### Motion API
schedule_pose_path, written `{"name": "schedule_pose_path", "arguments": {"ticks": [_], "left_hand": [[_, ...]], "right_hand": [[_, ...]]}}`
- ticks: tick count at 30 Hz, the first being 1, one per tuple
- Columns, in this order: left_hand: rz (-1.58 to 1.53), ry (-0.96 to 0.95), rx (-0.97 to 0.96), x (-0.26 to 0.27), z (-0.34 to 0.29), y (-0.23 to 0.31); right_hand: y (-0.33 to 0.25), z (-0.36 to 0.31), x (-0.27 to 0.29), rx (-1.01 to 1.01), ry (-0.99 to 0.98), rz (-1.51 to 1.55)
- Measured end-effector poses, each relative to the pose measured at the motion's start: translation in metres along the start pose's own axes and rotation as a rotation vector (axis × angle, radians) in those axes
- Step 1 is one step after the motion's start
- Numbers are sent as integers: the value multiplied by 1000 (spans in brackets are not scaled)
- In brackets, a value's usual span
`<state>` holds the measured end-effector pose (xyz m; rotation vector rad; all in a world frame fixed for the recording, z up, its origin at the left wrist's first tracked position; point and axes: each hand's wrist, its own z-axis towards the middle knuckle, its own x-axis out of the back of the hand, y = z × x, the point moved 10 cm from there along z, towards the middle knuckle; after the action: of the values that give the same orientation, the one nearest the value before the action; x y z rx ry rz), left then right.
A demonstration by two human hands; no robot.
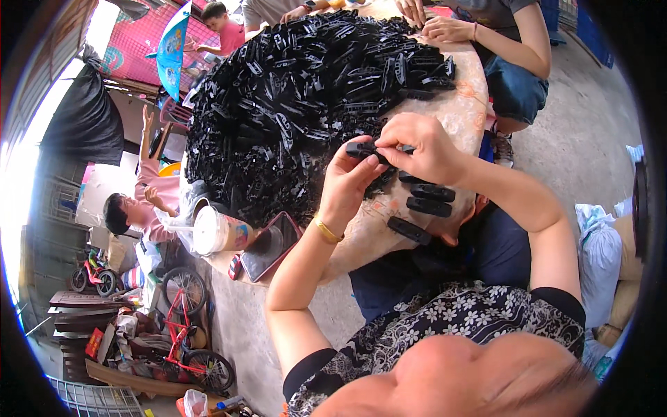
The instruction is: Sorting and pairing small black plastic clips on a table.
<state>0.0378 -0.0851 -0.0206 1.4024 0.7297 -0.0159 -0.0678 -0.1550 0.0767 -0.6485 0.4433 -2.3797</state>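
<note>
My left hand (342, 182) grips a small, elongated black plastic part (360, 149) between thumb and fingers, above the near side of the pile. Close beside it, my right hand (421, 149) is closed in a pinch at the part's right end; whatever its fingertips hold is too small to make out. A big heap of similar black plastic parts (313, 83) covers much of the round table (467, 90). Several black parts lie apart in a loose row near my right forearm, among them one piece (429, 207) and a tilted one (408, 230) at the table's near edge.
Left of my left forearm are a lidded drink cup (214, 231) and a phone or tablet (267, 251). Other people sit around the table, one with hands (448, 29) at its far right edge. A red bicycle (179, 333) stands lower left; white sacks (599, 257) are at right.
</note>
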Motion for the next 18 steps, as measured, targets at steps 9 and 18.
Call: {"name": "schedule_pose_path", "arguments": {"ticks": [9,18], "left_hand": [[39,56,-63,2,-1,5],[524,122,-320,-18,-20,40]], "right_hand": [[-16,-6,-18,130,-230,-302],[47,-21,-36,-531,-350,420]]}}
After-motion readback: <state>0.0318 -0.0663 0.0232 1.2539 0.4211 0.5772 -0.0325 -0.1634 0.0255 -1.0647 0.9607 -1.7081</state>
